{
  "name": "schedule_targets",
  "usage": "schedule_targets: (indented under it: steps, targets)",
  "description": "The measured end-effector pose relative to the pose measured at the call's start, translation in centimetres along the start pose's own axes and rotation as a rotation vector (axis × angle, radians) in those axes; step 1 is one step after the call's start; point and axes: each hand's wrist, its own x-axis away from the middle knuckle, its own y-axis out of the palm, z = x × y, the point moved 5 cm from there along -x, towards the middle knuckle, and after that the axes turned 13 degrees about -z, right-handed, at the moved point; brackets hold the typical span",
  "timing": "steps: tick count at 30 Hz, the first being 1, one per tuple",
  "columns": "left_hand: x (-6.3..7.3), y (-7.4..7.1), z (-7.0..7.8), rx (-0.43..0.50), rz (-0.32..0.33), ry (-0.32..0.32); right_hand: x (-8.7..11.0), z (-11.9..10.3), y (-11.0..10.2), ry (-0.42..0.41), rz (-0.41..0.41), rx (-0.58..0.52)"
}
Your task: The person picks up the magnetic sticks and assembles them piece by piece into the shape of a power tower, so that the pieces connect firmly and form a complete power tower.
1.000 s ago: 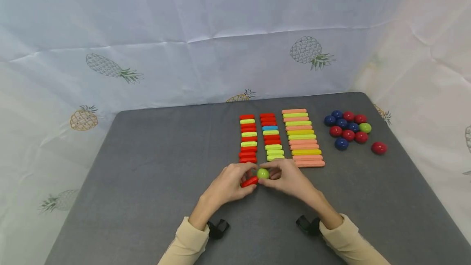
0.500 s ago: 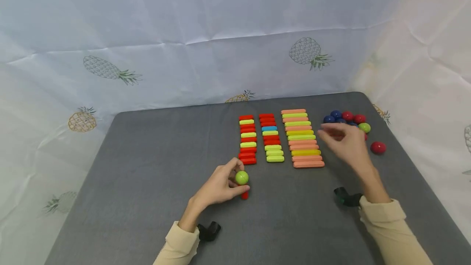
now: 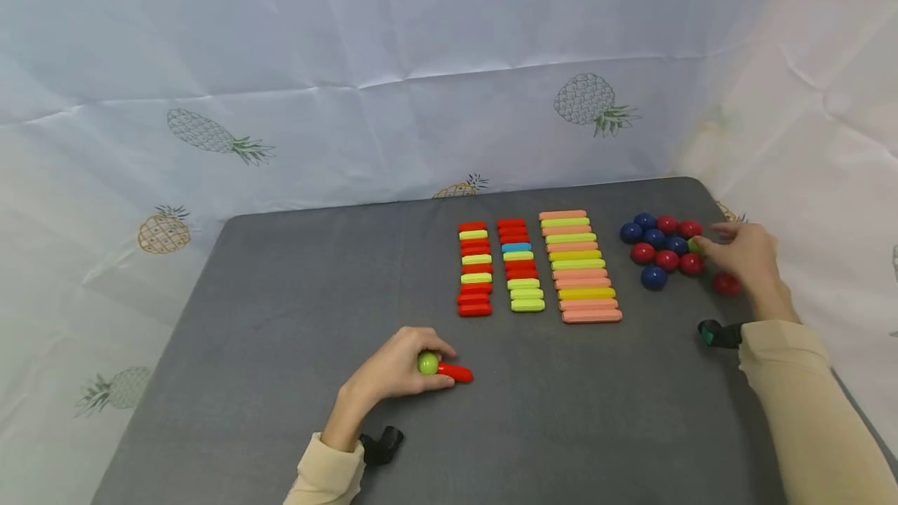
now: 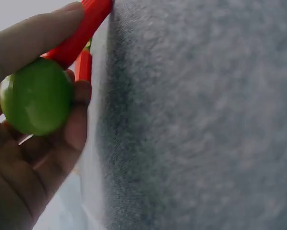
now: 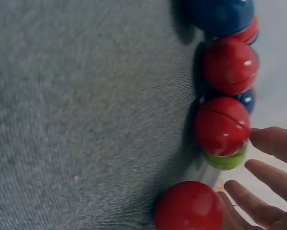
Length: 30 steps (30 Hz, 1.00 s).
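Pineapple-print cloth (image 3: 393, 139) backs the grey counter (image 3: 316, 287); left hand (image 3: 396, 365) grasps one green ball (image 3: 427, 363), one red stick (image 3: 457, 372); near the unclenched right hand (image 3: 751, 256): five blue balls (image 3: 654, 278), six red balls (image 3: 667, 260).

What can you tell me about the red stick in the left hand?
The red stick is short, bright red and bar-shaped, with lengthwise edges and a plastic-like look. The left hand holds it, thumb against its side. One end meets the green ball; I cannot tell whether they are joined. In the head view its other end points right and slightly downward; whether that end touches the table is unclear.
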Motion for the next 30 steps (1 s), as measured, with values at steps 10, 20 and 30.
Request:
schedule_targets:
  steps: [10,20,30]
  targets:
    - [-0.2,0.8,-0.4,-0.066,-0.025,-0.049,-0.6,0.9,0.4,0.002,-0.067,0.028]
    - [-0.5,0.7,-0.4,-0.052,0.017,-0.058,2.1,-1.5,-1.3,-0.008,0.239,-0.082]
    - [-0.7,0.7,-0.4,-0.043,0.102,-0.078,5.8,-11.5,4.0,-0.269,0.161,-0.204]
